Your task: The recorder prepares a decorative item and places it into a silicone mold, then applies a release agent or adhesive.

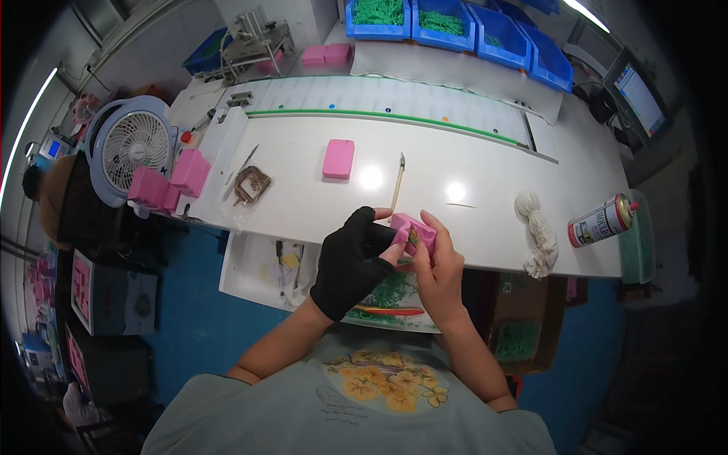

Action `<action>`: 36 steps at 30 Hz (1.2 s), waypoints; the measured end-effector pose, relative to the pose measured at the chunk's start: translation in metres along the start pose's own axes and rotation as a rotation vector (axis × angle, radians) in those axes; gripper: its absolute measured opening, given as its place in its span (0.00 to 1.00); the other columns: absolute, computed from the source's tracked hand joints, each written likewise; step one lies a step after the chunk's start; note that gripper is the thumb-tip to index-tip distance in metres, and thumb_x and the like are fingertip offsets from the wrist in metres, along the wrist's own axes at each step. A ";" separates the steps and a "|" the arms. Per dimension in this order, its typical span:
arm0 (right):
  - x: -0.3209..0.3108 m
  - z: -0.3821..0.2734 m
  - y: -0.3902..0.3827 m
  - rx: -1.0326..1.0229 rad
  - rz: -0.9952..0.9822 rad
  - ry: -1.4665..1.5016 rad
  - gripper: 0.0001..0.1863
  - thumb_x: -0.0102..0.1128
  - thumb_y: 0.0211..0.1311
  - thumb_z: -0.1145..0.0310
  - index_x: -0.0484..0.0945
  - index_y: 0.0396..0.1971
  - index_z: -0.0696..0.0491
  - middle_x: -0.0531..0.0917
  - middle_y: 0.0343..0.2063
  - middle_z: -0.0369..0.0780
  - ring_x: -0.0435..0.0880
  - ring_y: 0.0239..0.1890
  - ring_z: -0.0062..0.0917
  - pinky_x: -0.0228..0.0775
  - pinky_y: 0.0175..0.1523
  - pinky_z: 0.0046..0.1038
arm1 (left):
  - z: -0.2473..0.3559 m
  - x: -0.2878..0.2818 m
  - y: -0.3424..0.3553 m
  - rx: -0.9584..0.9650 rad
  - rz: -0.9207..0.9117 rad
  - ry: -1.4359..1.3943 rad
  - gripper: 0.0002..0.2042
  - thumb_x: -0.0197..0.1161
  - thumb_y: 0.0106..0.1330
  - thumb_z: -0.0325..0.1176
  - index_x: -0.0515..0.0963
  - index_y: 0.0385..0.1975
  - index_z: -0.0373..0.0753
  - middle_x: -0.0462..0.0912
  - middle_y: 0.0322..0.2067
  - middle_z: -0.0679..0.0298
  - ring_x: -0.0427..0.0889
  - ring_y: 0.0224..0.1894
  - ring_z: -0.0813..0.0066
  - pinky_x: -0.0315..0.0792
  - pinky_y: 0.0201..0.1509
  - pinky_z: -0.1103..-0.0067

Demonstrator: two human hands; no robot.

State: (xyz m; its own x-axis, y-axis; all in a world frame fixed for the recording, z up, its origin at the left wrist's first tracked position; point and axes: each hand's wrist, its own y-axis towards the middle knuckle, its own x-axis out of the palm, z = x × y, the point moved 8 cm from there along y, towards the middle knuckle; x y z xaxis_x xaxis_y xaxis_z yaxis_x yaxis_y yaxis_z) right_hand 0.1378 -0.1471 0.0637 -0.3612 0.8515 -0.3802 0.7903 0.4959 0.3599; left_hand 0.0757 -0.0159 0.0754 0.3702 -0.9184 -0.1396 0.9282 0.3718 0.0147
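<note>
Just above the table's front edge, both my hands hold a soft pink rubber mold (417,227), which looks bent open at its near side. A small green and orange bit shows in it, too small to name. My left hand (347,267), in a black glove with bare fingertips, pinches the mold's left side. My right hand (441,274), bare, grips its right side with thumb and fingers. Beyond the hands lies a thin wooden-handled tool with a pointed metal tip (400,176). A closed pink block (338,159) rests farther left on the white table (296,201).
Below my hands an open drawer (241,267) holds tools, green strands and a red-yellow tool (390,311). Right: a twisted white cloth (535,231) and a spray can (601,221). Left: a fan (135,152), pink blocks (189,171) and a brown square object (251,184). Blue bins (444,26) stand behind.
</note>
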 end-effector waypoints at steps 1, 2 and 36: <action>-0.001 0.010 0.000 0.128 -0.018 0.219 0.20 0.45 0.72 0.74 0.64 0.60 0.65 0.83 0.34 0.44 0.85 0.31 0.22 0.83 0.38 0.24 | -0.001 -0.005 0.002 -0.002 0.002 0.000 0.22 0.62 0.60 0.20 0.69 0.55 0.31 0.84 0.38 0.58 0.84 0.41 0.75 0.77 0.45 0.81; 0.001 0.020 -0.001 0.257 -0.035 0.438 0.19 0.44 0.72 0.74 0.64 0.60 0.65 0.82 0.37 0.44 0.85 0.33 0.23 0.84 0.39 0.24 | -0.002 -0.009 0.004 -0.004 -0.027 -0.003 0.22 0.61 0.60 0.21 0.69 0.56 0.32 0.82 0.42 0.57 0.82 0.44 0.75 0.75 0.48 0.80; 0.019 0.041 -0.005 0.446 -0.390 0.366 0.08 0.60 0.61 0.71 0.80 0.30 0.61 0.77 0.20 0.30 0.69 0.23 0.10 0.61 0.27 0.18 | 0.009 0.000 0.002 0.477 -0.305 0.470 0.24 0.79 0.47 0.33 0.66 0.34 0.39 0.79 0.39 0.59 0.80 0.37 0.67 0.76 0.41 0.75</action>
State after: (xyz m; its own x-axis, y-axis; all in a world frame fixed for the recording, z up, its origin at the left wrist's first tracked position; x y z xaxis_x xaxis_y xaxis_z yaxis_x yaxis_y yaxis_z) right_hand 0.1474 -0.1409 0.0199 -0.7418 0.6669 -0.0705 0.6684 0.7267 -0.1586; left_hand 0.0780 -0.0159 0.0848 0.1368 -0.7771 -0.6143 0.9428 -0.0882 0.3215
